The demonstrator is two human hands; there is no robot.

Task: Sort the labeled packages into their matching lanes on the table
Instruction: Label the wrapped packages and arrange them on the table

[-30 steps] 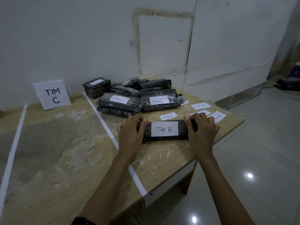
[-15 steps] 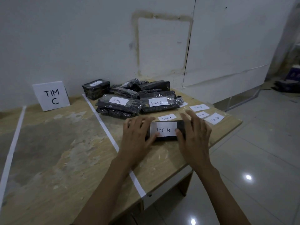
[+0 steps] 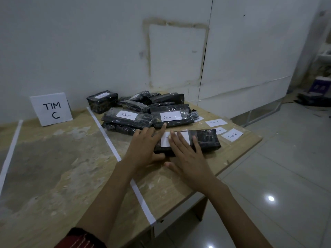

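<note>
My right hand [image 3: 186,156] lies flat, fingers straight, on the wrapped package [image 3: 206,140] at centre-right of the frame; my left hand [image 3: 145,147], also uncurled, touches its left end. Neither grips it: slick wrap could slip toward the bench [image 3: 161,185] edge, close at lower right. Open room lies at frame left, beyond the tape line [image 3: 107,136].

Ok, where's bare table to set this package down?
Bare: the lane between left tape line and right tape line, before the TIM C sign; also the near strip right of that line. Crowded: package pile and loose labels, far right.
</note>
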